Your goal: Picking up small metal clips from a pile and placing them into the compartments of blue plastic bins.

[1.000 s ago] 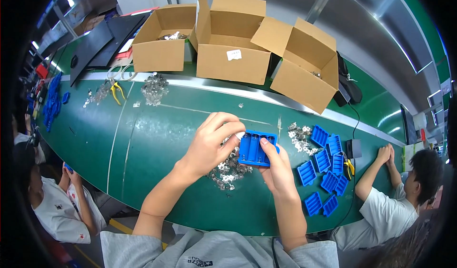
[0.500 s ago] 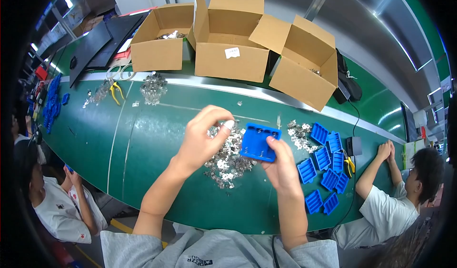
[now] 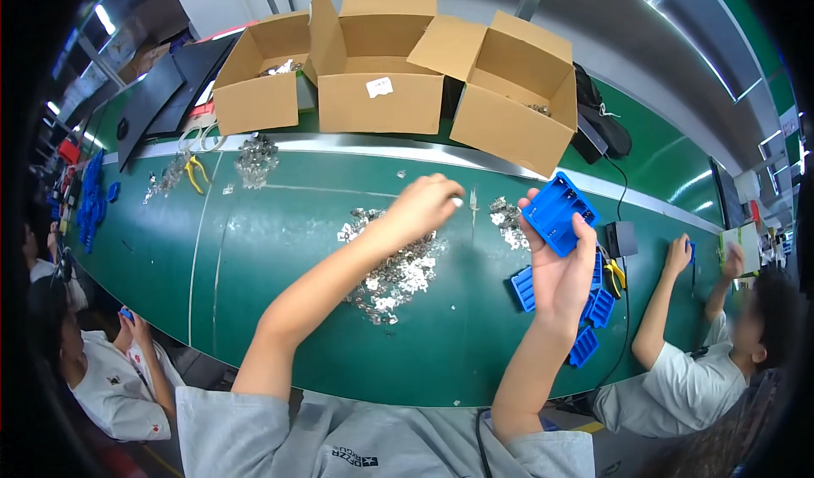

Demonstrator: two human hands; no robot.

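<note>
Pinching a small metal clip (image 3: 458,200) in my left hand (image 3: 424,206), right hand (image 3: 560,262) gripping the blue tray (image 3: 558,213); I'd steady the tray, seating the clip squarely.

Bare forearms, grey short-sleeved top.
Left hand (image 3: 424,208) and right hand (image 3: 560,262) ungloved, without rings or watch; sleeves ending above elbows; small dark printed mark on chest; thin dark cord across lower right of shirt.

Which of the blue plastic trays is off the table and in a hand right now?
The blue tray held up in the right hand, its slotted side showing. The other blue trays lie in a cluster on the green table below it.
</note>
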